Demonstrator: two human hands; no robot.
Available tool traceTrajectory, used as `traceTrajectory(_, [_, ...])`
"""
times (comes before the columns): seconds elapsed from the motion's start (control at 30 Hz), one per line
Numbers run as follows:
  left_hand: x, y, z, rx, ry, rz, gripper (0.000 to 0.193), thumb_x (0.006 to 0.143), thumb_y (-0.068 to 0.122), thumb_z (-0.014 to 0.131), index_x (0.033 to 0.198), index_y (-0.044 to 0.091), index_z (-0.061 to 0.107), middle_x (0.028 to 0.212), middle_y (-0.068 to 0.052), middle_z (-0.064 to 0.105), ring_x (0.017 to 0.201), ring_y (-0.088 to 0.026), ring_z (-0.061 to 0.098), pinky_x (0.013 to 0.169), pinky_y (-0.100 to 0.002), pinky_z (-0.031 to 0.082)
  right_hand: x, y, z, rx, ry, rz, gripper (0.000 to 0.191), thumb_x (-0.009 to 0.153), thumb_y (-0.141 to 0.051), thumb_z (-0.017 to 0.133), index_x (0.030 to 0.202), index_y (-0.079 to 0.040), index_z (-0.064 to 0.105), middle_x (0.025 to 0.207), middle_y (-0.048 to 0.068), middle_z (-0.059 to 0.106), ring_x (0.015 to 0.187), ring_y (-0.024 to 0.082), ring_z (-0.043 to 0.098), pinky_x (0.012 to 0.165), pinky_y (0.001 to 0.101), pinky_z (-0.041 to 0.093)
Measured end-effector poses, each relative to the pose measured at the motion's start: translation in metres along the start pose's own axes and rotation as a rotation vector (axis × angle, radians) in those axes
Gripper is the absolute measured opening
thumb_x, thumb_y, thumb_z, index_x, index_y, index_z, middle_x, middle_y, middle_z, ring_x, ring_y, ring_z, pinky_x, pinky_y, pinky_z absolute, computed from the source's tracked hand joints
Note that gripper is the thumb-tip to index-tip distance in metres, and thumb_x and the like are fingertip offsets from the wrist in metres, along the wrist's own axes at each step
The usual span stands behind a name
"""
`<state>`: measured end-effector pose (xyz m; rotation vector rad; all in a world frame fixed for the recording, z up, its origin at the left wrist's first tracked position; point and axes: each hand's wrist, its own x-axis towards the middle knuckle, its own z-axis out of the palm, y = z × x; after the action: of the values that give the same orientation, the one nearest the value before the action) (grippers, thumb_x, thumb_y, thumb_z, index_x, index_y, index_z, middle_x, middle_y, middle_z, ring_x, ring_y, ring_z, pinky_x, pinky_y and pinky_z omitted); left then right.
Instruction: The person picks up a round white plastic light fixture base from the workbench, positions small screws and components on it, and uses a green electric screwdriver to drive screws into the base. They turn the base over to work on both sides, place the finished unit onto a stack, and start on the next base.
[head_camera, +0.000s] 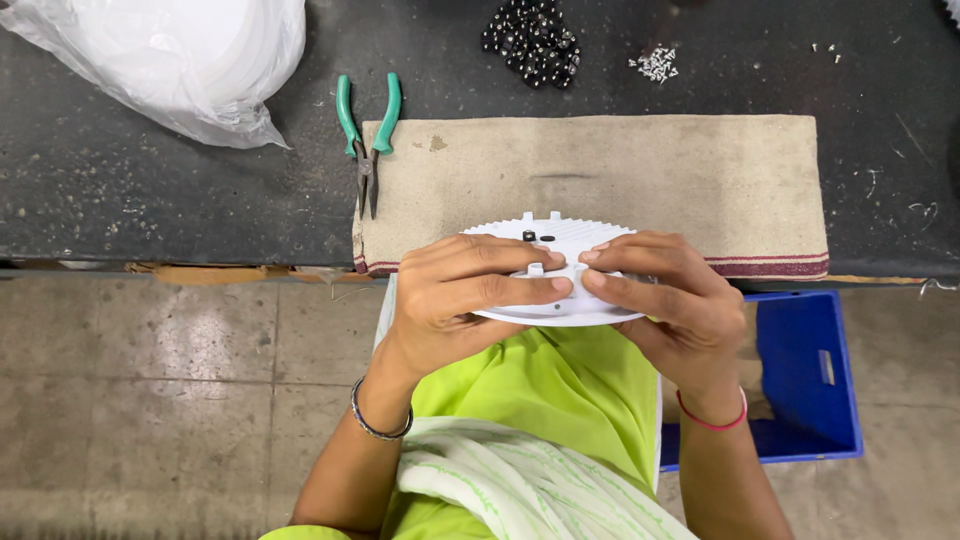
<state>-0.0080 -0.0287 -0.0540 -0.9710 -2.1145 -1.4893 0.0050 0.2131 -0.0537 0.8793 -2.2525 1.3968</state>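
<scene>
A white disc (556, 262) is held at frame centre, just over the near edge of the bench (150, 180) and above the lap. It is gripped from both sides: the left hand (455, 295) is curled round its left rim, fingers laid across the top face; the right hand (665, 295) is curled round the right rim, fingertips meeting the left ones near the disc's middle. Both hands are closed on the disc, seemingly so it is steadied while a small raised tab at centre is pressed. The disc is tilted slightly toward the camera, ribbed face up; two small dark parts are seen near its upper edge.

A beige cloth (640, 180) is spread on the bench just behind the disc, probably as a pad for the work; its front hem hangs at the bench edge. Green-handled pliers (367, 135) lie at the cloth's upper-left corner, tips partly on it, within reach of the left hand. A heap of black parts (532, 40) and a small scatter of screws (654, 63) sit at upper centre, well apart from the hands. A plastic bag (170, 60) fills the upper left.

Open room: cloth surface is free behind the disc. A blue crate (810, 400) stands on the floor at lower right, beside the right forearm.
</scene>
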Motion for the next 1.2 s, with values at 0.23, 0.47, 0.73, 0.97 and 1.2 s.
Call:
traceTrajectory(0.23, [0.0004,0.0010,-0.0044,-0.008,-0.042,0.001,0.032,0.082,0.009,0.076,0.113,0.015,0.078,0.117,-0.005,0.076,0.104,-0.024,0.077,0.090,-0.035,0.061,0.0009,0.0010,-0.0014,0.012,-0.013,-0.011,0.043,0.075,0.002,0.079,0.116,-0.011,0.074,0.118,0.008,0.072,0.114,0.027,0.070,0.099,0.0378,0.058])
traceTrajectory(0.47, [-0.0004,0.0028,-0.0050,-0.002,-0.045,-0.007,0.033,0.082,0.006,0.075,0.114,0.015,0.077,0.118,-0.005,0.076,0.107,-0.024,0.077,0.091,-0.035,0.061,0.0014,0.0003,-0.0014,0.006,-0.020,-0.001,0.043,0.075,0.001,0.080,0.115,-0.012,0.074,0.118,0.007,0.072,0.114,0.026,0.071,0.098,0.0368,0.059])
traceTrajectory(0.73, [-0.0015,0.0029,-0.0050,-0.017,-0.044,-0.006,0.035,0.083,0.003,0.072,0.115,0.015,0.077,0.119,-0.005,0.075,0.109,-0.025,0.076,0.094,-0.035,0.061,0.0013,-0.0010,-0.0007,-0.011,-0.019,0.012,0.043,0.074,0.001,0.080,0.115,-0.013,0.075,0.117,0.006,0.072,0.114,0.026,0.071,0.097,0.0364,0.059])
traceTrajectory(0.97, [-0.0021,0.0029,-0.0051,-0.008,-0.048,-0.016,0.036,0.081,0.002,0.071,0.114,0.015,0.077,0.119,-0.005,0.076,0.109,-0.025,0.076,0.094,-0.035,0.061,0.0015,-0.0019,-0.0009,-0.005,-0.023,0.020,0.043,0.075,0.000,0.081,0.116,-0.013,0.074,0.118,0.006,0.072,0.115,0.026,0.071,0.099,0.0372,0.059])
traceTrajectory(1.2, [-0.0031,0.0025,-0.0051,-0.009,-0.053,-0.019,0.039,0.080,0.002,0.070,0.115,0.015,0.077,0.120,-0.006,0.075,0.108,-0.025,0.076,0.096,-0.036,0.061,0.0001,-0.0023,-0.0001,0.003,-0.015,0.037,0.041,0.076,-0.001,0.081,0.114,-0.012,0.075,0.117,0.006,0.073,0.114,0.026,0.071,0.098,0.0365,0.059])
